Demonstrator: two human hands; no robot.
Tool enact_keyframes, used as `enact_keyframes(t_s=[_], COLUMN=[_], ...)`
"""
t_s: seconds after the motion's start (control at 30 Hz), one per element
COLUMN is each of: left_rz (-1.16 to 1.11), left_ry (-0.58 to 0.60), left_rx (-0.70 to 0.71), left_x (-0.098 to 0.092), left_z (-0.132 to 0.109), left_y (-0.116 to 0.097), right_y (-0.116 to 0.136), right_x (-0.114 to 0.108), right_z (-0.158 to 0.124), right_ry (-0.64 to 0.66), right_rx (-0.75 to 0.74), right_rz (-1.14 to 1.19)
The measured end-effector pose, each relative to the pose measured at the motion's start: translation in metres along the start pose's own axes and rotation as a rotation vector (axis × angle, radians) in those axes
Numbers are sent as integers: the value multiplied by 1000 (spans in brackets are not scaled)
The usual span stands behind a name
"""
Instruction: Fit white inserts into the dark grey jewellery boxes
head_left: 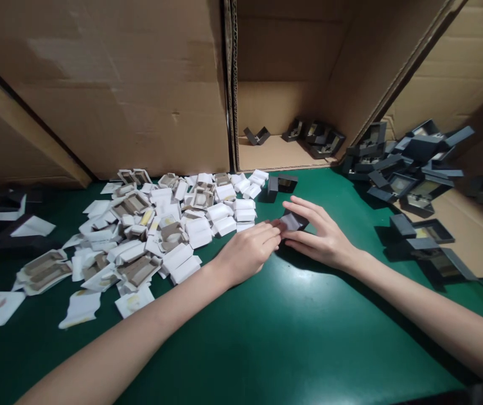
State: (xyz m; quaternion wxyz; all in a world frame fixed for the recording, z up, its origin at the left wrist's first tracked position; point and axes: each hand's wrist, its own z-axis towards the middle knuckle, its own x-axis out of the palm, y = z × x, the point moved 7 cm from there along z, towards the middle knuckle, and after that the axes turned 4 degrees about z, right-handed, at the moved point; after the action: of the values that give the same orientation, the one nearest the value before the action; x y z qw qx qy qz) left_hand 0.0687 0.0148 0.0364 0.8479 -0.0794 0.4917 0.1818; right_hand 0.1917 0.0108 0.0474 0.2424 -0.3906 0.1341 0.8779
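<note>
A small dark hinged box (294, 221) is between my two hands, just above the green table. My left hand (245, 253) is closed, its fingertips pinching the box's left edge. Around the right side of the box curls my right hand (319, 233), with fingers above and below it. The inside of the box is hidden from me. Just beyond the hands stands another dark box (282, 184), its lid open. To the left of my left hand lies a big heap of white folded card inserts (182, 225), some showing grey-brown undersides.
Several open dark boxes (414, 163) are piled at the right, with more (429, 242) nearer. A large cardboard carton (287, 101) opens at the back, a few dark boxes (323, 138) on its floor. Cardboard (140, 84) walls off the back left of the green table (300, 332).
</note>
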Motion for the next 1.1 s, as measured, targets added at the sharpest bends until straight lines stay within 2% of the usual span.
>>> enact_keyframes(t_s=[0.13,0.33,0.47,0.57,0.83,1.1], left_rz=[37,225,216,157,59,5], left_ry=[31,-12,-57,-46,49,104], left_rx=[-6,-52,-94,-112,-126,-85], left_x=[0,-3,-7,-7,3,5], left_z=[2,5,6,6,4,6], left_y=[-2,-22,-30,-30,-26,-16], right_y=[5,-3,-13,-21,-45,-58], right_x=[-1,-1,-3,-8,-15,-12], right_z=[-1,-1,-4,-8,-20,-17], right_ry=[-2,-36,-42,-69,-178,-209], right_rx=[5,157,199,258,535,559], right_rz=[-62,-102,-77,40,293,318])
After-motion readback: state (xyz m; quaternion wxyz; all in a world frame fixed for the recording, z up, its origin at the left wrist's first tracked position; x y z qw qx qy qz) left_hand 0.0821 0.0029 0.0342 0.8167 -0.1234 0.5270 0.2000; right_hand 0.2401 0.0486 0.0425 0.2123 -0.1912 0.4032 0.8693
